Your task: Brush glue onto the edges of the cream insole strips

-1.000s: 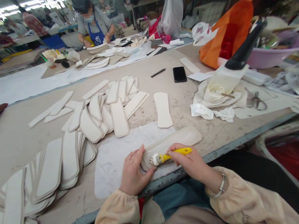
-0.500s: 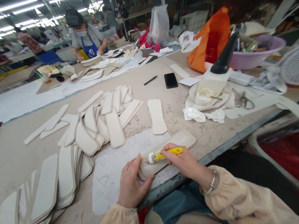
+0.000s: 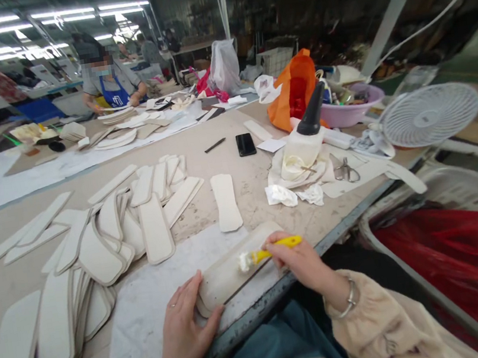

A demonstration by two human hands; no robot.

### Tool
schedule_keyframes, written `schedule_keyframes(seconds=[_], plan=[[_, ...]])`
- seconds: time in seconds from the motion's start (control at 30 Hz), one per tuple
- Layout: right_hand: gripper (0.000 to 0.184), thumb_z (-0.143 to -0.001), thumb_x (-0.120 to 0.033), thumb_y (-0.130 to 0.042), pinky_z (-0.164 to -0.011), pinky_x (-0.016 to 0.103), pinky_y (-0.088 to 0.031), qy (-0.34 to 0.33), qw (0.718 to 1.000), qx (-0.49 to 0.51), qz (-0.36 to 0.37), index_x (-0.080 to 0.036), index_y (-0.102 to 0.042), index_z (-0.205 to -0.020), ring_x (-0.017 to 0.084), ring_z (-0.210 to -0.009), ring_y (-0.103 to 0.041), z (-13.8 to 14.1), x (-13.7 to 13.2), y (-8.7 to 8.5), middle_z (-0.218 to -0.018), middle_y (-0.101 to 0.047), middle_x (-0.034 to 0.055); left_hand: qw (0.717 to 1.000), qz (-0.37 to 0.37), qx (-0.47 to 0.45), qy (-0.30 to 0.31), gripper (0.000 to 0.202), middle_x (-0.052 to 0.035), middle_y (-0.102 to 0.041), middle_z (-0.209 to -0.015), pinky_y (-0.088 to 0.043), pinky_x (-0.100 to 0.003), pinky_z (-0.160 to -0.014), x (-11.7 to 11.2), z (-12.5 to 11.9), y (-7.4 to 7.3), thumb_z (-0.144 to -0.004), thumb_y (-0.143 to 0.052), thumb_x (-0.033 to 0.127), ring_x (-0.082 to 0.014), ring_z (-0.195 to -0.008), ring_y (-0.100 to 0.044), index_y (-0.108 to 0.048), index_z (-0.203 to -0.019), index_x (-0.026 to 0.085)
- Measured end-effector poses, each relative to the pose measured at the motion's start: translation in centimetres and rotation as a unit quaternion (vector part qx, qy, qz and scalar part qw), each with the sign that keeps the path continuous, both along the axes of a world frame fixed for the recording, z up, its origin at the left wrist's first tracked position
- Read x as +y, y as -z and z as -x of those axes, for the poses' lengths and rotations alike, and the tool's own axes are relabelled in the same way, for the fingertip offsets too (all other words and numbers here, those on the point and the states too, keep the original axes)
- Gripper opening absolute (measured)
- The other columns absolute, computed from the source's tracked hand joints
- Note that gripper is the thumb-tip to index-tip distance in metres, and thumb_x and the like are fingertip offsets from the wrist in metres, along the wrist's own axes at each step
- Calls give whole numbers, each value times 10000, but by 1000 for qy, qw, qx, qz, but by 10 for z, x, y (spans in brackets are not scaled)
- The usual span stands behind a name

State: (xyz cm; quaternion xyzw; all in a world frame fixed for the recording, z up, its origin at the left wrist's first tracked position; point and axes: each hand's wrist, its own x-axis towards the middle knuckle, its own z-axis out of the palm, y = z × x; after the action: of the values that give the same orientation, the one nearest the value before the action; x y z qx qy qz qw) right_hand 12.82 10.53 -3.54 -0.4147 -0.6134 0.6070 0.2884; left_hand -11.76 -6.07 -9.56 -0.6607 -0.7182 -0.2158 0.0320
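My right hand (image 3: 300, 261) is closed around a yellow-handled brush (image 3: 272, 250) whose white, glue-laden bristles rest on a long cream insole-shaped piece (image 3: 224, 277) at the table's near edge. My left hand (image 3: 184, 327) lies flat with fingers spread, its fingertips pressing the left end of that piece. The piece rests on a white sheet (image 3: 158, 299). One more cream piece (image 3: 226, 201) lies alone just beyond, and several similar pieces (image 3: 136, 212) spread in overlapping rows to the left.
A glue bottle with a black nozzle (image 3: 306, 133) stands on rags, scissors (image 3: 344, 170) beside it. A phone (image 3: 245, 144), pen (image 3: 215, 145), orange bag (image 3: 293, 90), purple basin (image 3: 348, 112) and white fan (image 3: 429, 114) sit farther right. A person in a blue apron (image 3: 111, 87) works across. A red-filled basket (image 3: 452, 255) sits below right.
The brush has moved right along the piece, from its left end toward the middle. My left hand stays on the left end. The camera has turned right, bringing the fan and basket into view.
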Motion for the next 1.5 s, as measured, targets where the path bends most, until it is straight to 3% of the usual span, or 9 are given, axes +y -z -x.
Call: schedule_keyframes(seconds=[0.1, 0.4, 0.57, 0.67, 0.8, 0.9, 1.1, 1.33, 1.5], plan=[[167, -816, -309, -530, -517, 222, -358, -50, 998, -23, 7, -190, -608, -728, 109, -488, -458, 9, -5, 4, -495, -482, -62, 1000, -8, 8, 5, 699, -136, -614, -1245, -503, -480, -930, 1, 1, 1, -773, -648, 467, -295, -1110, -593, -396, -1369, 202], [196, -871, -343, -505, -558, 262, -381, 159, 961, -142, -174, -196, -605, -788, 148, -538, -511, -52, 35, -8, -556, -531, -33, 1000, -18, 18, 6, 680, -141, -618, -1241, -499, -484, -936, 2, -1, -1, -789, -626, 469, -293, -1103, -599, -396, -1371, 204], [163, -910, -216, -452, -709, 290, -435, 58, 869, -236, -430, -176, -610, -909, 190, -757, -603, -26, -2, -4, -808, -656, 65, 1000, -19, 15, 1, 704, -150, -615, -1245, -504, -501, -925, 1, -1, -1, -776, -634, 485, -304, -1091, -603, -388, -1371, 198], [129, -869, -159, -464, -630, 290, -406, -29, 810, -325, -487, -176, -577, -808, 187, -687, -557, -3, -27, 3, -717, -606, 55, 1000, -16, 12, -2, 707, -150, -615, -1245, -505, -506, -922, 0, 0, 2, -777, -632, 489, -309, -1091, -601, -387, -1374, 200], [74, -825, -209, -500, -559, 291, -360, -153, 779, -273, -543, -189, -534, -763, 182, -644, -501, 16, -56, -2, -691, -565, 37, 1000, -16, 0, 5, 716, -143, -621, -1230, -504, -503, -921, 1, 1, 4, -786, -626, 479, -305, -1091, -600, -362, -1395, 209], [103, -838, -226, -472, -550, 290, -351, -166, 789, -212, -553, -191, -546, -776, 169, -609, -476, 12, -56, -11, -660, -545, 18, 1000, -19, -7, 8, 727, -139, -632, -1206, -507, -501, -913, 1, 1, 3, -789, -620, 482, -305, -1085, -602, -346, -1406, 211], [132, -875, -152, -465, -617, 280, -362, 3, 796, -332, -507, -176, -571, -800, 173, -676, -522, -10, -13, -1, -695, -574, 42, 1000, -18, 1, -5, 695, -143, -612, -1249, -489, -525, -933, 0, -1, 3, -783, -620, 488, -327, -1095, -596, -395, -1378, 209], [117, -855, -224, -472, -580, 279, -351, -152, 793, -223, -547, -189, -555, -781, 163, -623, -470, -2, -36, -6, -672, -549, 21, 1000, -9, -10, -2, 745, -139, -608, -1249, -492, -514, -936, 0, 1, 4, -779, -631, 486, -318, -1105, -591, -342, -1412, 218], [158, -869, -154, -440, -628, 286, -374, -16, 814, -295, -500, -179, -573, -787, 173, -672, -522, -19, -25, -8, -685, -574, 44, 1000, -4, -3, -14, 730, -144, -605, -1254, -486, -516, -942, -2, 0, 4, -770, -636, 491, -321, -1096, -593, -371, -1390, 213]])
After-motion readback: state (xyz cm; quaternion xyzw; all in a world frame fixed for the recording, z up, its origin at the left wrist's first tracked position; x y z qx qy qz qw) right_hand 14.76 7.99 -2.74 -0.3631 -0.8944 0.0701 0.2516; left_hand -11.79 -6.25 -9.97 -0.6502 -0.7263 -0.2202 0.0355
